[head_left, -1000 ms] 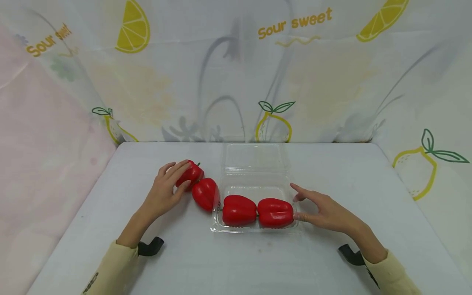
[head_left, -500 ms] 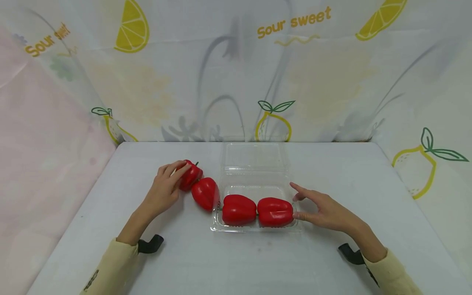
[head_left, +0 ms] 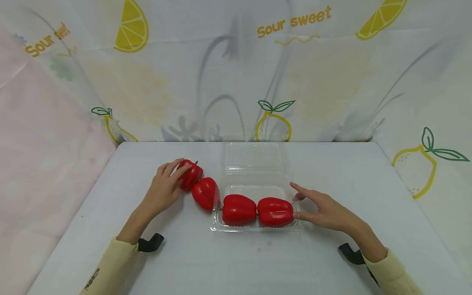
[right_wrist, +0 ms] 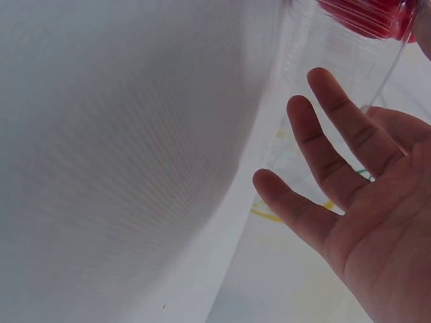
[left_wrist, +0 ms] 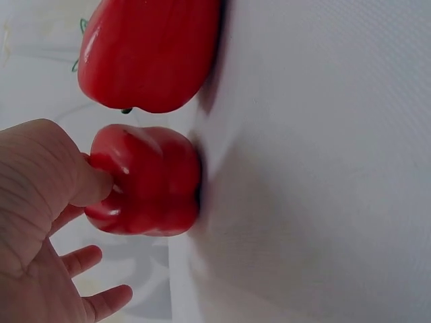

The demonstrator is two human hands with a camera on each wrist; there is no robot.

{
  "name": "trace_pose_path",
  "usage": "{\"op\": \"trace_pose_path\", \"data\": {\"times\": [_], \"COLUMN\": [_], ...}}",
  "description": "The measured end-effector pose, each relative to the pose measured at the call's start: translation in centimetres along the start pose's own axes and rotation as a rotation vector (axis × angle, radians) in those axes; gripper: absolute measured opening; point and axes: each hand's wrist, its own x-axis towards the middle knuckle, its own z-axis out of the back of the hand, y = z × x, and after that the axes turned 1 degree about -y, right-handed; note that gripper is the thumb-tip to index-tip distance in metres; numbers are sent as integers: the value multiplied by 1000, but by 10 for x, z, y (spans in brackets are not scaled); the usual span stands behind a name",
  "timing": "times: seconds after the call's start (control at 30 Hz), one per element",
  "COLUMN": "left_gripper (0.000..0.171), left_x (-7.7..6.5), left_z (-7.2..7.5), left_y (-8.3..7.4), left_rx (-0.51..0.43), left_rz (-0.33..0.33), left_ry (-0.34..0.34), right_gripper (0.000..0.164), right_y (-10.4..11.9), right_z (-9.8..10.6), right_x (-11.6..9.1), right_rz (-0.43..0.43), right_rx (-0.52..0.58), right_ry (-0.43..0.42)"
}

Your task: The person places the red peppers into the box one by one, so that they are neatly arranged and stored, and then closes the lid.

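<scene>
My left hand (head_left: 161, 193) pinches a red bell pepper (head_left: 194, 175) at the back left of the group. In the left wrist view the thumb lies on that pepper (left_wrist: 151, 182), while the last fingers stay off it. Touching it is a second red bell pepper (head_left: 205, 194), beside the left wall of a clear plastic clamshell box (head_left: 254, 168). Two more bell peppers, a left one (head_left: 239, 210) and a right one (head_left: 275, 212), lie end to end along the box's front. At the box's right side is my right hand (head_left: 324, 211), fingers spread, thumb by the rim.
The box's clear lid (head_left: 254, 155) is folded back toward the rear wall. A white table (head_left: 236, 262) carries everything. Printed cloth walls (head_left: 206, 73) stand behind and at both sides. Black curved pieces (head_left: 151, 243) stick out at both wrists.
The left hand's fingers have drawn in around the back left bell pepper, which has shifted very slightly. The right hand and the boxed peppers have stayed in place.
</scene>
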Motion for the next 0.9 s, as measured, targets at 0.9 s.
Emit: {"op": "trace_pose_path", "data": {"times": [0.9], "left_gripper": [66], "left_x": [-4], "left_z": [2], "left_y": [4], "left_rx": [55], "left_rz": [83], "left_ry": [-34], "right_gripper": [82], "right_y": [1], "right_z": [0], "right_x": [-2], "right_rz": [-8], "right_rx": [-13], "right_ry": [-1]}}
